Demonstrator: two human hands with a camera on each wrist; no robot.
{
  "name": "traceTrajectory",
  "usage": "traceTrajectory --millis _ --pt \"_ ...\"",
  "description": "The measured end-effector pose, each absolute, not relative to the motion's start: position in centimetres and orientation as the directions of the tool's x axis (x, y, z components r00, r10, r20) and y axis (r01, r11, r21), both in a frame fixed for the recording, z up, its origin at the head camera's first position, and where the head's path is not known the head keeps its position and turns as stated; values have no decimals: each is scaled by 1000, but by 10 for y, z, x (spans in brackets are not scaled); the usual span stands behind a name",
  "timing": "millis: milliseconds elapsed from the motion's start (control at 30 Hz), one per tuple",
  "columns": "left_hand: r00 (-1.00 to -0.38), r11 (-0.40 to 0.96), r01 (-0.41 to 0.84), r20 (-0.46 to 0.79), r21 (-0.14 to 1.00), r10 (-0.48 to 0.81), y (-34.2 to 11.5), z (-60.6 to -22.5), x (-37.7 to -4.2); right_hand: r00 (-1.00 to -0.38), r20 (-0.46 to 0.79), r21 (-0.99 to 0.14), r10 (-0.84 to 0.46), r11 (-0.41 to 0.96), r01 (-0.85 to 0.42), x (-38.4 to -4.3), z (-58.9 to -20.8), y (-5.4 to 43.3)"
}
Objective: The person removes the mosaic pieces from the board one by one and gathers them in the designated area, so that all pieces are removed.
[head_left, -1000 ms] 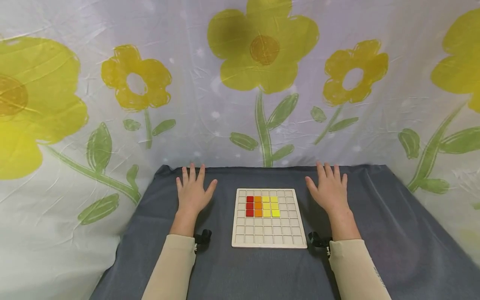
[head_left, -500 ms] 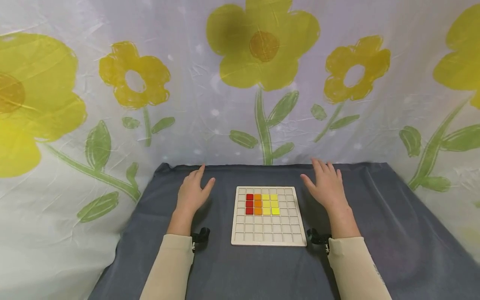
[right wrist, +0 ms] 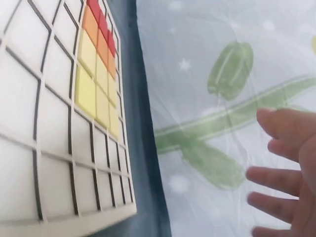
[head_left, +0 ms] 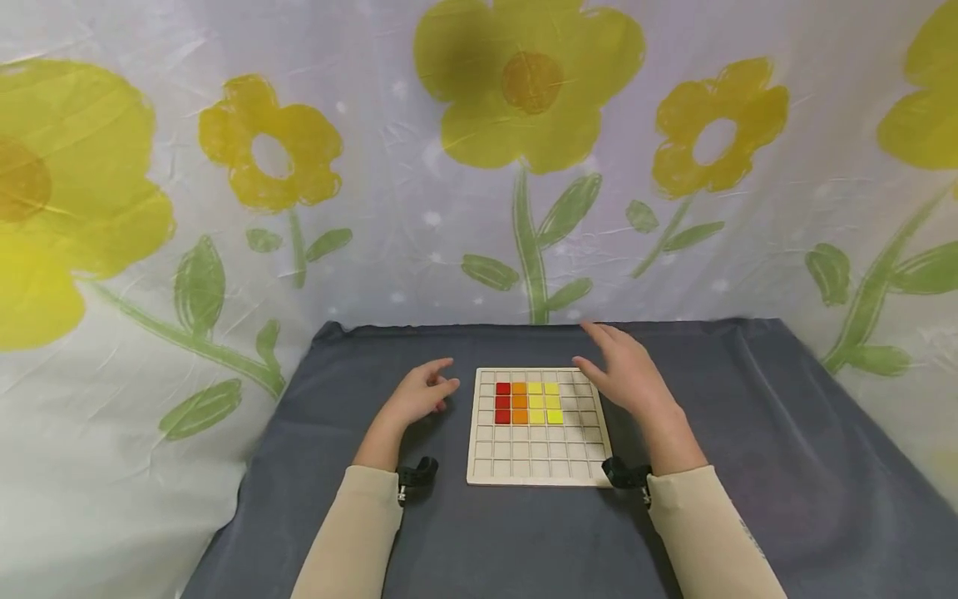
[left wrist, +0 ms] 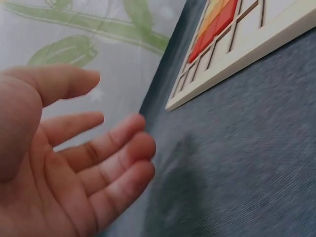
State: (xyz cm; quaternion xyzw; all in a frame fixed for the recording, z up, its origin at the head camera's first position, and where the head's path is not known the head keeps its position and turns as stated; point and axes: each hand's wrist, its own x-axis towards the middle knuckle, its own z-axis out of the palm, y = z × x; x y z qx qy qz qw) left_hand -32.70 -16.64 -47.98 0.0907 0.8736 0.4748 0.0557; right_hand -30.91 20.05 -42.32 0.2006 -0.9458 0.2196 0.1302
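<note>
A square wooden grid board [head_left: 539,470] lies on the dark cloth. In its upper left part sit red tiles [head_left: 502,403], orange tiles [head_left: 520,403] and two columns of yellow tiles [head_left: 545,403]. My left hand [head_left: 417,394] hovers just left of the board, holding nothing, its fingers loosely bent in the left wrist view. At the board's upper right corner, my right hand [head_left: 623,366] overlaps the edge in the head view. Its fingers [right wrist: 274,180] are extended and hold nothing.
Dark grey cloth [head_left: 494,541] covers the table. Behind it hangs a pale curtain [head_left: 404,208] printed with yellow flowers. A black wrist camera [head_left: 417,472] sits on the left wrist, and another black camera [head_left: 627,472] on the right one.
Both hands have moved inward toward the board from its two sides. The left fingers, spread straight earlier, are now more bent. The tiles stay in place.
</note>
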Motion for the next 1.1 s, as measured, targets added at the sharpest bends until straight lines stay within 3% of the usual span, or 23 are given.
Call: traceTrajectory --millis 167,333,833,1100 --pt "-960 540 113 -47 834 274 -158 -487 -328 -899 249 -509 -361 741 -439 -309 -425 188" --pt "-942 591 139 -78 794 327 -156 -494 -328 -895 212 -557 -391 705 -440 -313 -424 171" --pt "-927 751 232 -94 618 364 -146 -503 -321 -890 176 -591 -420 678 -437 -326 -423 123" --pt "-911 754 272 -92 598 402 -146 -505 -320 -886 123 -522 -447 730 -441 -330 -437 110"
